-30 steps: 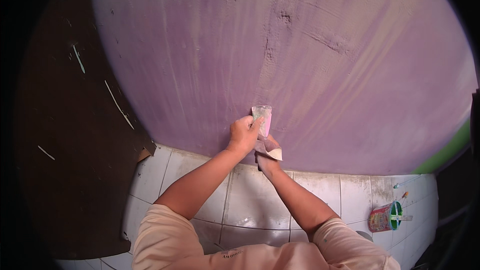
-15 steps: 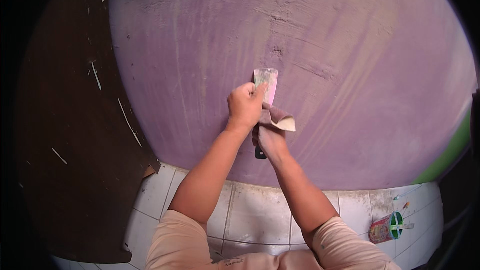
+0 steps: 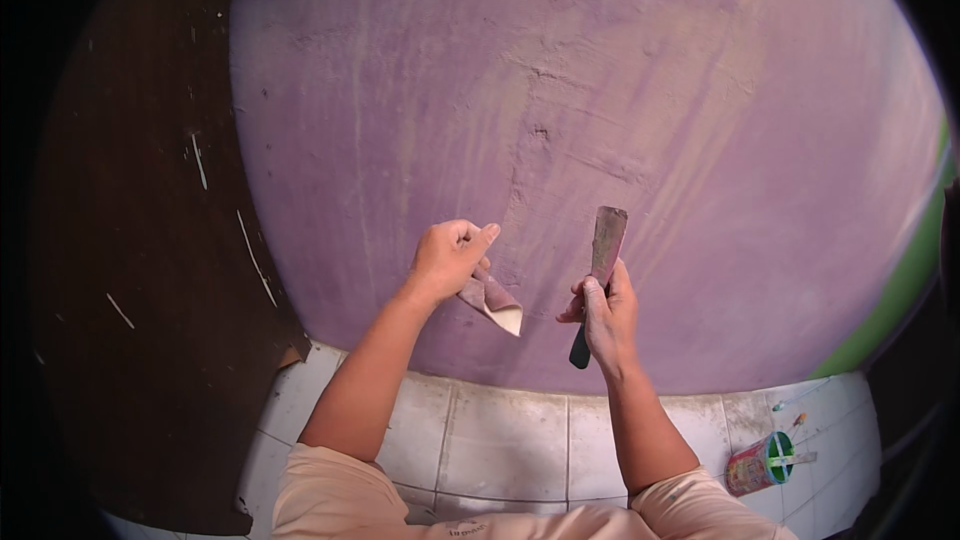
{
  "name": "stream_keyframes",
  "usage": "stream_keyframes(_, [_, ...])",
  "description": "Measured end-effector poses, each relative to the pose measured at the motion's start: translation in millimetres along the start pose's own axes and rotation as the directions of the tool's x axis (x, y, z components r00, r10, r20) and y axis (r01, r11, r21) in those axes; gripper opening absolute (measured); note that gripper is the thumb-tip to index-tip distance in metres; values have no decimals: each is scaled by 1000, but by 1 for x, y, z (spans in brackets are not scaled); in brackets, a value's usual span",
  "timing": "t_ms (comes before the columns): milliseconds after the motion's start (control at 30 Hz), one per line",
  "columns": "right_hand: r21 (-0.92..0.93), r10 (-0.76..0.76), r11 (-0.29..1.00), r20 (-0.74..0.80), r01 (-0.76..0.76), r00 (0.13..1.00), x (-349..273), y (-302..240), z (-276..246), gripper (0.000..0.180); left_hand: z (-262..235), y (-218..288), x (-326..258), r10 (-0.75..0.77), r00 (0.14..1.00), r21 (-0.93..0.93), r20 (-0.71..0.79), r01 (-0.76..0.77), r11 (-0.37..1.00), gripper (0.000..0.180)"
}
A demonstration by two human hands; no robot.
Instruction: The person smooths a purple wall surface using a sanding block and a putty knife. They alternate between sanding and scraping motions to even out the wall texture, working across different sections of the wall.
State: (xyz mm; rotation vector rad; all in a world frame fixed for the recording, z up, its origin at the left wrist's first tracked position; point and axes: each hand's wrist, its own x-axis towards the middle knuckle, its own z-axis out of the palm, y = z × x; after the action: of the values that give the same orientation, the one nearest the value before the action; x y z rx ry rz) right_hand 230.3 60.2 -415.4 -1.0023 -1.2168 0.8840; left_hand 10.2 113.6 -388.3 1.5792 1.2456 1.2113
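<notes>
My left hand (image 3: pixel 447 260) is closed round a folded piece of sandpaper (image 3: pixel 493 300), whose pale backing shows where one corner curls. In my right hand (image 3: pixel 609 317) is a putty knife (image 3: pixel 608 240), held upright by its dark handle, the smeared metal blade pointing up. The two hands are apart, in front of a purple wall (image 3: pixel 420 160). Rough ridges, a small pit and pale streaks mark the middle of that wall. Neither tool plainly touches the wall.
A dark brown panel (image 3: pixel 150 270) with white scratches stands along the left. On the white tiled floor (image 3: pixel 505 440), at the right, sits a paint can (image 3: pixel 748 468) with green inside and a stick across its top. A green band (image 3: pixel 880 325) edges the wall's lower right.
My hands have drawn apart and lower. The left has let go of the blade and moved left with the sandpaper, which was between the hands; the right has moved right with the putty knife.
</notes>
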Motion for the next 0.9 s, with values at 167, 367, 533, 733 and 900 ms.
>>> stream_keyframes(167, [8,461,879,238,-476,855,-31,80,-3,30,40,-101,-27,-210,888,-69,408,259,963,43])
stream_keyframes(367, [112,473,851,260,-513,842,-70,215,30,28,81,-181,-45,-535,774,-243,339,621,745,35])
stream_keyframes(533, [-150,311,939,-12,-310,950,-55,285,47,23,80,-213,-15,-613,747,-203,258,662,722,27])
stream_keyframes(733, [-106,402,907,-62,-407,914,-54,306,64,24,94,-217,-21,-413,901,-330,134,434,838,27])
stream_keyframes(900, [-76,68,995,6,-68,998,-32,259,63,11,80,-174,-11,-317,943,-391,105,332,858,30])
